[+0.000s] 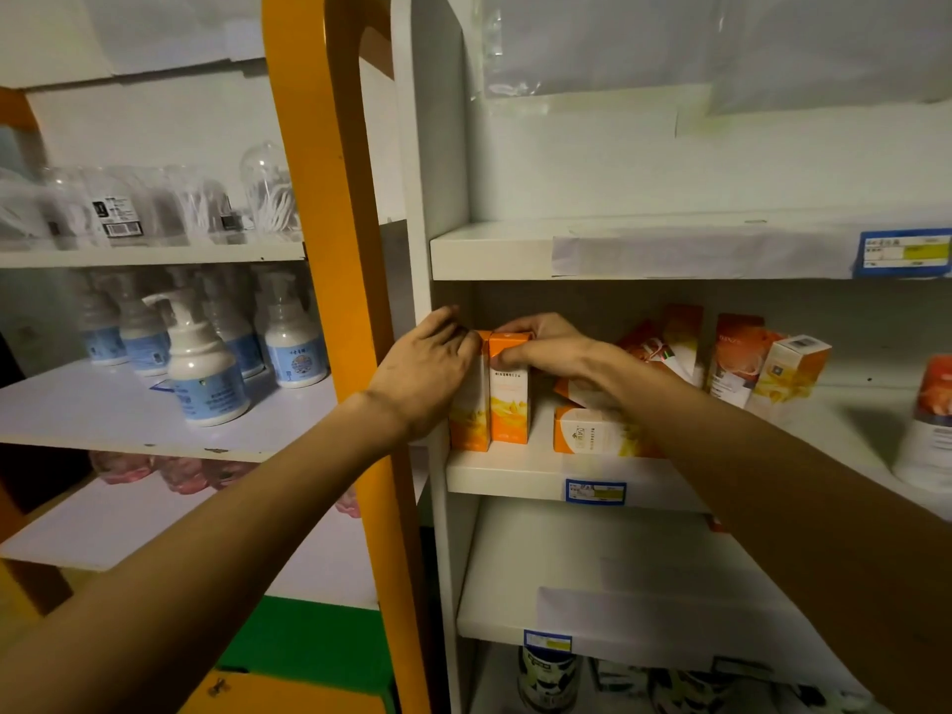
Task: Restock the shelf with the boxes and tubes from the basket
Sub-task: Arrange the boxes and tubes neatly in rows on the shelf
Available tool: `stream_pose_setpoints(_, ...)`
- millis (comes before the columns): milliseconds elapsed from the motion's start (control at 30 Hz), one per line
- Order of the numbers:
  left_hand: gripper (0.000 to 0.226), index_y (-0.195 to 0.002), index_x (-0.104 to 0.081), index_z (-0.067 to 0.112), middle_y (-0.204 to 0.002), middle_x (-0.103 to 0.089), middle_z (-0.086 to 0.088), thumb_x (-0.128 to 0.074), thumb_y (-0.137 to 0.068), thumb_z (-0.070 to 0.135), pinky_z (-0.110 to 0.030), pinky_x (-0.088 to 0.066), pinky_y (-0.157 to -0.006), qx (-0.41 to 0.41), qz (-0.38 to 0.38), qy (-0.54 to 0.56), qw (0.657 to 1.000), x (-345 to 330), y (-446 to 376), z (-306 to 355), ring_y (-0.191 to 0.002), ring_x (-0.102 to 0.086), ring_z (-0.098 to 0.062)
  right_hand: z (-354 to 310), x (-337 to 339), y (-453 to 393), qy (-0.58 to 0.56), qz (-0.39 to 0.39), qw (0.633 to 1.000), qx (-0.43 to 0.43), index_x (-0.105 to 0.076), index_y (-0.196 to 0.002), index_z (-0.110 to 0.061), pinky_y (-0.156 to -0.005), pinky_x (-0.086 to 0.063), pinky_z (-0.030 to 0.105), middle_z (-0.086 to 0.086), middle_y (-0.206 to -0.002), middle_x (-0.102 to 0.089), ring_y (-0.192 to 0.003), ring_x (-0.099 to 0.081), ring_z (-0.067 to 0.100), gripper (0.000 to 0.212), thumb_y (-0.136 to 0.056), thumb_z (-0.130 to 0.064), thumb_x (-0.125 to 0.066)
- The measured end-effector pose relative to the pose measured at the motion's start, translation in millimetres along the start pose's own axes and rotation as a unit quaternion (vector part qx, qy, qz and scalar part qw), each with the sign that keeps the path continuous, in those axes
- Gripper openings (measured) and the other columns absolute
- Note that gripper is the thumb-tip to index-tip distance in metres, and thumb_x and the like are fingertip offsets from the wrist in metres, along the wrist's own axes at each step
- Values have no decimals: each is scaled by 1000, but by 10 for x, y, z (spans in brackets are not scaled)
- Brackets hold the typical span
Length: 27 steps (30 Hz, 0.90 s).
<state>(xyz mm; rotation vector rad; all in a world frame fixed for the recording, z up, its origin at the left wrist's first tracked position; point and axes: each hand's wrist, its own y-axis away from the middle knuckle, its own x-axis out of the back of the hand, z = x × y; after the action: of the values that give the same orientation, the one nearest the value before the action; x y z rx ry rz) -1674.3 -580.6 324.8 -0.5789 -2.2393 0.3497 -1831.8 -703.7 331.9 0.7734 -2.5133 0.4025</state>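
Two tall orange-and-white boxes stand upright side by side at the left end of the white middle shelf (515,476). My left hand (427,371) presses against the left box (470,414), covering most of its side. My right hand (546,345) grips the top of the right box (510,399). Just right of them a similar box (592,430) lies flat, with another stacked on it behind my right forearm. Further right, several orange boxes (742,358) lean or stand loosely. The basket is out of view.
An orange upright post (329,208) and a white side panel (430,198) border the shelf on the left. Pump bottles (203,373) fill the neighbouring left shelf. A white tub (927,425) sits at far right. Tins (546,677) stand on the bottom shelf.
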Motion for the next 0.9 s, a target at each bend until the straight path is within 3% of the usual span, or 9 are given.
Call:
stream_pose_setpoints(300, 45, -137, -52, 11, -132, -63, -9, -58, -97, 30, -35, -19, -119, 7, 16, 16, 1000, -6, -41, -39, -128, -54, -23, 68, 2, -82, -42, -12, 999, -9, -65, -118, -25, -92, -56, 35, 4, -106, -72, -99, -69, 18, 42, -80, -14, -78)
stream_pose_setpoints(533, 48, -141, -46, 9, -136, -58, -12, -54, -97, 28, -39, -13, -121, 9, 3, -1, 1000, 57, -46, -42, -131, -50, -26, 79, -15, -104, -64, -31, 997, -14, -64, -111, -31, -83, -56, 28, 2, -102, -72, -96, -69, 17, 35, -83, -14, -75)
stream_pose_setpoints(667, 56, -144, -41, 8, -140, -54, -13, -54, -95, 33, -40, -8, -122, 14, -6, -5, 1000, 73, -21, -18, -136, -44, -28, 61, -29, -107, -69, -35, 997, -24, -62, -113, -30, -89, -55, 33, 4, -105, -72, -99, -69, 20, 38, -81, -13, -73)
stream_pose_setpoints(800, 55, -141, -44, 9, -137, -57, -13, -53, -93, 34, -40, -10, -122, 19, -13, 1, 1000, 88, -18, -20, -135, -46, -28, 80, -121, -110, -171, -41, 983, -51, -68, -108, -10, -103, -49, 46, 18, -107, -71, -110, -66, 35, 44, -63, -10, -68)
stream_pose_setpoints(900, 58, -144, -43, 9, -141, -55, -12, -56, -92, 31, -39, -7, -123, 28, -25, -4, 999, 107, -44, 4, -138, -43, -27, 109, -136, -89, -176, -53, 982, -50, -64, -118, -4, -102, -51, 44, 20, -111, -71, -107, -68, 33, 40, -80, -14, -71)
